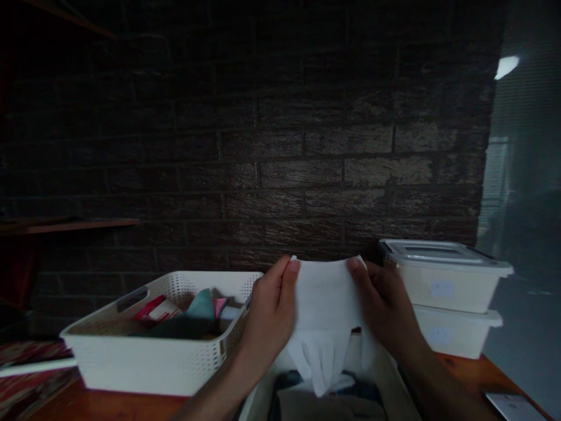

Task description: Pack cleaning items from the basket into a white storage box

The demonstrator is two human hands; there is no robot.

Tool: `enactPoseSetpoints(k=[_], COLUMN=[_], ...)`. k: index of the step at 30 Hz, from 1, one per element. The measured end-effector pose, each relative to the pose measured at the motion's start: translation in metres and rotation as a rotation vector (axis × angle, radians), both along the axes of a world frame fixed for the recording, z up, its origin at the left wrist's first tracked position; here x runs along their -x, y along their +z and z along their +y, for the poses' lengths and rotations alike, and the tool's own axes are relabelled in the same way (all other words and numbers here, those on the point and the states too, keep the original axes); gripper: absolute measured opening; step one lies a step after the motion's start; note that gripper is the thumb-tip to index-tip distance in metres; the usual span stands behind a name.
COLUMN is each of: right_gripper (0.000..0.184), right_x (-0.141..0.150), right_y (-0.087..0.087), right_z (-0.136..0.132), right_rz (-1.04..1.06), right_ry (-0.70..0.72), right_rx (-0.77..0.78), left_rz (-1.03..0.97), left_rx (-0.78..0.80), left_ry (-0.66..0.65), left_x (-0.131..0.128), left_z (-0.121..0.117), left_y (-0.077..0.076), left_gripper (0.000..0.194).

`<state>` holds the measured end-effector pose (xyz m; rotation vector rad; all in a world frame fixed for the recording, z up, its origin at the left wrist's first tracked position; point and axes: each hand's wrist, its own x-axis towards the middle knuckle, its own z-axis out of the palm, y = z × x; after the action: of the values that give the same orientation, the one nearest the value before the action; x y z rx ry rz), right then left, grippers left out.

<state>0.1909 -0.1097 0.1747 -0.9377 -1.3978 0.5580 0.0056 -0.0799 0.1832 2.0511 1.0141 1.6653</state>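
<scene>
White and perforated, a plastic basket [140, 362] sits at the left of the wooden desk [118, 406], holding a teal cloth [199, 313] and a red-and-white packet [158, 310]. Right of it, the left hand [274, 304] pinches one upper corner of a white cloth [326, 298], its thumb on the front; the right hand [381, 298] grips the other corner, so the cloth hangs stretched between them above an open bin [254, 403] of folded fabric [326, 406]. Farther right stand two stacked lidded boxes [451, 286], with a phone [515, 406] near the desk's edge.
</scene>
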Motion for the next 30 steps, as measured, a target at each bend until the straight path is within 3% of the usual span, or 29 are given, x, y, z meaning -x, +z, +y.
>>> enactPoseSetpoints(k=[3,6,9,11,14,18,20,26,30], right_gripper=[0.048,0.049,0.042,0.041,0.044,0.046,0.048,0.047,0.05], right_x=[-0.004,0.003,0.012,0.016,0.018,0.02,0.02,0.007,0.002], right_y=[0.003,0.003,0.0,0.0,0.0,0.001,0.0,0.002,0.004], right_z=[0.001,0.0,-0.005,-0.008,-0.009,-0.008,-0.007,-0.004,-0.002], right_rz=[0.004,0.062,0.118,0.121,0.105,0.137,0.143,0.157,0.169], right_ry=[-0.006,0.105,0.298,0.355,0.278,0.185,0.156,0.103,0.083], right_rx=[0.02,0.107,0.224,0.256,0.201,0.098,0.074,0.095,0.133], left_rz=[-0.046,-0.078,-0.156,-0.24,-0.331,-0.37,-0.326,-0.17,-0.122], left_rx=[0.029,0.115,0.146,0.138,0.204,0.491,0.561,0.331,0.316], left_ry=[-0.044,-0.098,-0.013,0.04,0.0,-0.286,-0.378,-0.282,-0.297], left_x=[0.0,-0.006,-0.01,-0.01,-0.01,-0.018,-0.022,-0.013,-0.009], left_z=[0.004,0.003,0.0,-0.002,-0.008,-0.019,-0.021,-0.009,-0.005], left_y=[0.002,-0.002,-0.007,-0.008,-0.005,-0.001,-0.002,-0.003,-0.001], left_gripper=[0.037,0.035,0.03,0.029,0.032,0.039,0.041,0.046,0.047])
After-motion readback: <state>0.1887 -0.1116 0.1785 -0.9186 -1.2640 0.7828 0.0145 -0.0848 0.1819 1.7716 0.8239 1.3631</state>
